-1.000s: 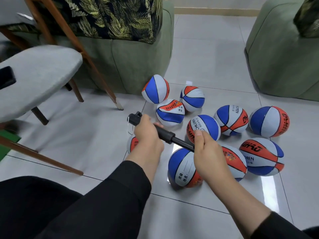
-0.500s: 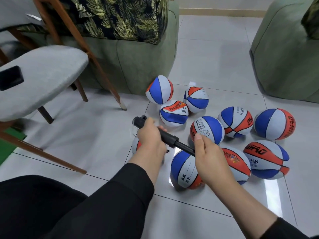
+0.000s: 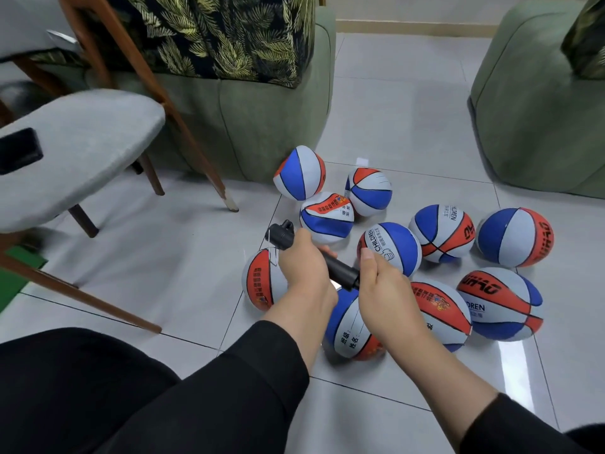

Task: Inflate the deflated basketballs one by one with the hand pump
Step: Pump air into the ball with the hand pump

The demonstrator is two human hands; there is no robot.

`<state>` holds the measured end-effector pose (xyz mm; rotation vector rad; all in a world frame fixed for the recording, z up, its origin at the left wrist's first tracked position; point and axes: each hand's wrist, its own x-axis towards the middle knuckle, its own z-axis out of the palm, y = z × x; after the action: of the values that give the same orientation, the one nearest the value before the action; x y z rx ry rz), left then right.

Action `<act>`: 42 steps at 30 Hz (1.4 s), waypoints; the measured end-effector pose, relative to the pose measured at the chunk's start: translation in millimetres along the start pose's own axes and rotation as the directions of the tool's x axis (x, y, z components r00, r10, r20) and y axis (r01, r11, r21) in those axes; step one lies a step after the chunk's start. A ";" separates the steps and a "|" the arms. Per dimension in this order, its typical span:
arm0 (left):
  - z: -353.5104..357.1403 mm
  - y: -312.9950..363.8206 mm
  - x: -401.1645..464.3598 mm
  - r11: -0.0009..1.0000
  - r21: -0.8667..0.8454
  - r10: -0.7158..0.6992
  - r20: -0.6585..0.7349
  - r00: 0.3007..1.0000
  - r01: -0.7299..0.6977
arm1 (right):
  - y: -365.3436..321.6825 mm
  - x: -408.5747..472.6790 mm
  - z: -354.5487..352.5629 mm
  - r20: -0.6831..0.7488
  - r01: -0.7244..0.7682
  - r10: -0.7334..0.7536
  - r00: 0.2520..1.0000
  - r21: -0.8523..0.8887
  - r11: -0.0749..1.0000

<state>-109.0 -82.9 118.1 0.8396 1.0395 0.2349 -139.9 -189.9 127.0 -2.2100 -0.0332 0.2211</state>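
Head view of a tiled living-room floor, pale grey and glossy, with grout lines and a bright reflection at lower right. A green upholstered sofa carrying a leaf-print cushion stood at upper centre; a second green seat occupied the upper right. A grey-cushioned chair on wooden legs stood at left, with a dark flat object lying on its seat. Nine small red, white and blue basketballs lay clustered on the floor in front of the sofa, several touching; some looked dented. The black hand pump was held above the cluster, tilted, between both hands. The left hand was wrapped around the pump's barrel, its capped end protruding past the knuckles. The right hand was closed over the other end, close beside the left. Black sleeves covered both forearms.
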 end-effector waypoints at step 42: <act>-3.5 -3.9 14.4 0.998 -0.021 -0.053 -0.009 0.999 0.053 | 13.2 -8.0 -1.6 -0.041 -0.041 0.041 0.998 0.009 0.999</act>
<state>-105.3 -76.0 104.9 0.7920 1.0654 0.2041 -148.2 -200.0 118.6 -2.2083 0.0357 0.1987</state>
